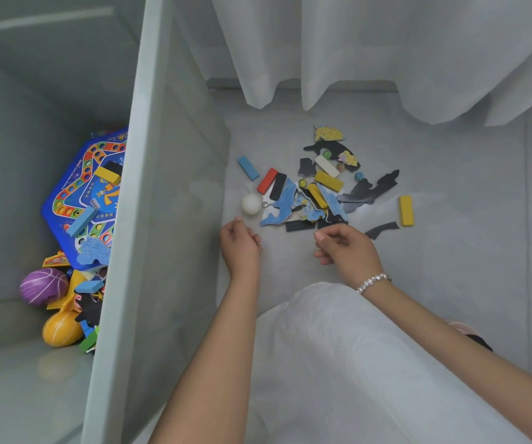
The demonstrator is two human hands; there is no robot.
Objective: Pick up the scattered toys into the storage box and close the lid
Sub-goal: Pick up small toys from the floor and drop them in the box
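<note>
Both hands hover low over the floor (450, 283), fingers loosely curled, gripping nothing: left hand (240, 243) just below the white ball (251, 204), right hand (344, 245) at the near edge of the scattered toys (322, 187). The yellow block (406, 210) beyond lies lengthwise away from the person. The storage box (149, 187) stands left, lid off.

The pale storage box (149, 219) is standing open at nine o'clock, holding a blue hexagonal game board (82, 200), a purple ball (42, 286) and an orange ball (61, 328). Scattered toys are lying on the floor at one o'clock: a white ball (251, 204), coloured blocks (328, 181), and blue and black puzzle pieces (285, 203).
</note>
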